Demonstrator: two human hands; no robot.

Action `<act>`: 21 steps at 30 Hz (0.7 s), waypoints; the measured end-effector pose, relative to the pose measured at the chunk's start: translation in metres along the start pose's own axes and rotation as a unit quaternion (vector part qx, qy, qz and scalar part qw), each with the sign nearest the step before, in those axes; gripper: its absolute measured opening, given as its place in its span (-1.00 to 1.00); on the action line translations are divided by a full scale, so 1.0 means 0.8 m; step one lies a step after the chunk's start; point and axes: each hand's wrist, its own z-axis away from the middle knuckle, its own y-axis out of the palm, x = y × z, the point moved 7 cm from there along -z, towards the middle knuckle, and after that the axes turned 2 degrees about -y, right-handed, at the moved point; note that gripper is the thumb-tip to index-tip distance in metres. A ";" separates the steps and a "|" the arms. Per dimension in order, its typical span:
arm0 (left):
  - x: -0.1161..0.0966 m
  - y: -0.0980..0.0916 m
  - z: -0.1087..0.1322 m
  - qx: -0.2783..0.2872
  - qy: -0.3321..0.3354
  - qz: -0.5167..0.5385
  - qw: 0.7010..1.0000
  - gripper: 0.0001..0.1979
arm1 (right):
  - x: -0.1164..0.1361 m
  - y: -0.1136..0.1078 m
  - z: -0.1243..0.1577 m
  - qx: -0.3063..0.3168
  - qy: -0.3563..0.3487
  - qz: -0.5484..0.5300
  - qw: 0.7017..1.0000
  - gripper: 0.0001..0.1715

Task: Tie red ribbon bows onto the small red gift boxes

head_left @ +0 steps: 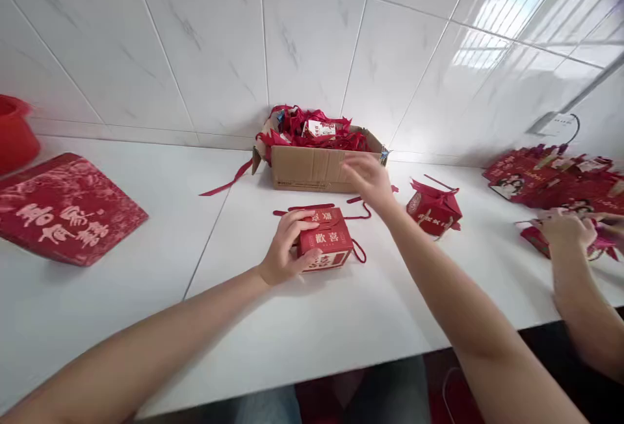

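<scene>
Head view: a small red box [327, 240] sits on the white counter [253, 346], right in the fingers of the left hand [288, 248], pale characters printed on its top and front. That hand's got a decent hold, fingers curled over the left side, thumb low against the front face. A red cord [359, 251] loops out on the side opposite those fingers, and some flat red strips [312, 206] lie just beyond the fingertips.

The right hand [368, 180] is up past the box, kinda blurry, fingers loosely bent and spread, nothing I can see in them. Behind those fingers is an open cardboard carton [307, 167] heaped with red ribbons [348, 141], a white card [319, 129] among them; can't tell if they touch it. To the right of them there's a second red box [433, 209], and further right a co-worker [576, 281] handling another red piece [535, 242], with red bags [524, 173] behind. Well left of the left fingers lies a big red bag [73, 219], then a red tub [17, 138] cut off by the edge
</scene>
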 end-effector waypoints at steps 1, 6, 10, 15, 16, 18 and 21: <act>0.001 0.001 0.001 0.000 -0.004 -0.002 1.000 -0.64 | -0.007 0.004 -0.027 -0.013 0.012 0.030 0.999 -0.76; 0.003 0.003 0.004 -0.005 0.000 -0.003 1.000 -0.63 | -0.052 0.035 -0.125 0.029 0.117 0.168 0.978 -0.66; 0.004 0.002 0.004 -0.018 0.006 0.014 1.000 -0.64 | -0.080 0.054 -0.149 0.075 0.198 0.216 0.953 -0.57; -0.002 0.000 0.003 -0.038 0.017 0.029 0.999 -0.62 | -0.081 0.090 -0.160 0.098 0.174 0.219 0.955 -0.58; -0.002 0.000 0.003 -0.040 0.017 0.031 0.999 -0.61 | -0.082 0.097 -0.159 0.106 0.173 0.221 0.954 -0.57; -0.003 0.000 0.002 -0.040 0.014 0.034 0.999 -0.61 | -0.089 0.108 -0.157 0.126 0.181 0.224 0.949 -0.56; -0.002 0.001 0.002 -0.038 0.010 0.037 0.999 -0.61 | -0.101 0.112 -0.152 0.140 0.194 0.223 0.945 -0.72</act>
